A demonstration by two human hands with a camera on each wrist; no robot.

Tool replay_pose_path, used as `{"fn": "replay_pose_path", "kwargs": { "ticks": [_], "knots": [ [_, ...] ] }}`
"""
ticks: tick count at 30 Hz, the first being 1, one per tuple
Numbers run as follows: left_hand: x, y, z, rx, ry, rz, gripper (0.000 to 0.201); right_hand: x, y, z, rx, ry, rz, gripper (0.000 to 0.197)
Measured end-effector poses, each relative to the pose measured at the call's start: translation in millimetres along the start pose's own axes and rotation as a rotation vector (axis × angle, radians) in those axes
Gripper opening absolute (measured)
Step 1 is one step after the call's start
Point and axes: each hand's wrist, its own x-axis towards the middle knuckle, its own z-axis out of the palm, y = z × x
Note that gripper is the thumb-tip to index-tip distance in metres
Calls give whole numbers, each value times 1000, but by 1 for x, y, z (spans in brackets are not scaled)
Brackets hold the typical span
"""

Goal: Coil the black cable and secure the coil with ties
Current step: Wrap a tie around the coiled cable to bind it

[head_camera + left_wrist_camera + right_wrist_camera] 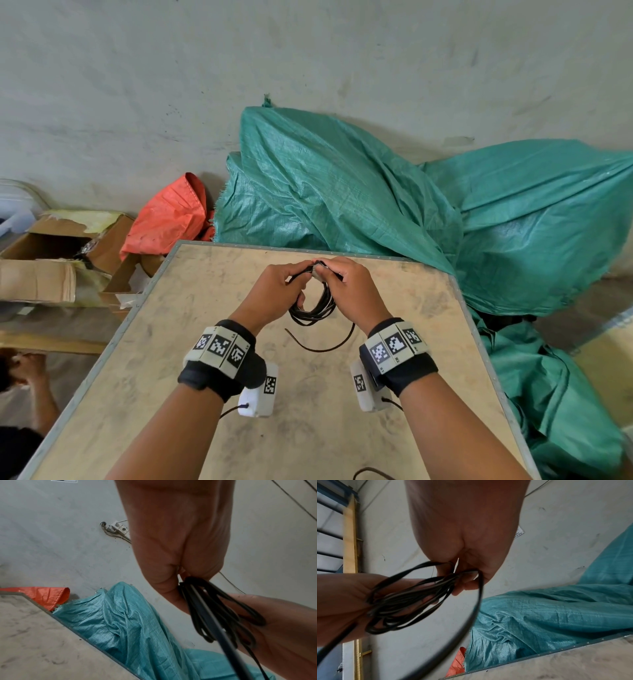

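Note:
The black cable (313,310) hangs as a coil of several loops above the far middle of the table, its loose tail (322,347) curving over the tabletop below. My left hand (274,291) and right hand (349,287) meet at the top of the coil, and both pinch the loops there with curled fingers. In the left wrist view the coil (214,609) drops from my left hand's fingertips (171,588) across the other hand. In the right wrist view the loops (406,600) run from my right hand's fingertips (467,582) to the left hand. No tie is plainly visible.
The worn wooden table (205,342) has a metal rim. Green tarpaulin (342,192) is heaped behind it and to the right, with an orange sack (168,216) and open cardboard boxes (61,246) at the left. Another person's hand (27,370) shows at the lower left.

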Motion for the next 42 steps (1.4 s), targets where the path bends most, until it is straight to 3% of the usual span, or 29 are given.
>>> {"fn": "replay_pose_path", "kwargs": {
  "ticks": [5, 14, 21, 26, 30, 33, 36, 39, 42],
  "knots": [
    [-2, -2, 3, 10, 29, 12, 28, -1, 2, 2, -18, 33, 2, 23],
    [-2, -2, 5, -21, 87, 47, 28, -2, -3, -5, 179, -55, 103, 13],
    [-1, -2, 8, -36, 72, 32, 27, 2, 1, -4, 119, 30, 142, 16],
    [3, -3, 3, 5, 9, -28, 36, 4, 2, -8, 45, -10, 74, 15],
    [7, -1, -8, 174, -121, -10, 18, 2, 5, -9, 3, -104, 34, 16],
    [8, -1, -13, 240, -169, -1, 21, 0, 8, -7, 25, -119, 47, 17],
    [6, -2, -10, 301, -117, 55, 21, -1, 7, -6, 71, -98, 95, 19],
    [4, -5, -3, 282, -42, 85, 21, 0, 5, -7, 79, -85, 176, 40],
    [3, -8, 5, 230, 28, 101, 23, 1, 6, -6, 84, -101, 227, 48]
  ]
}}
